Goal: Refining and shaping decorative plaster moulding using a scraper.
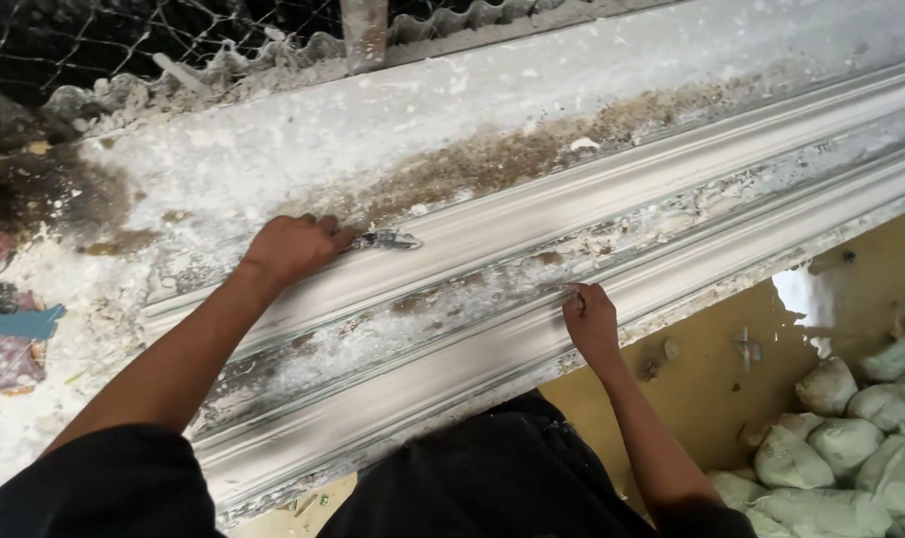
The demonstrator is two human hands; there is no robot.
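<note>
Head view is looking down on a long white ridged plaster moulding [592, 249] running from about 8 o'clock up to 2 o'clock on a plaster-crusted white workbench [273, 139]. The left hand [291, 246] is gripping a small plaster-smeared metal scraper [388, 239], blade poking toward 3 o'clock along a groove. The right hand [590, 321] is pressing on the moulding's near ridge, fingers curled, holding nothing I can make out. Pale stuffed sacks [851, 438] are sitting at 4 o'clock.

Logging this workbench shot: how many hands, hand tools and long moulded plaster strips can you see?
Hands: 2, left hand and right hand
Hand tools: 1, plaster-caked scraper in the left hand
Plaster cornice moulding: 1
Total: 4
</note>
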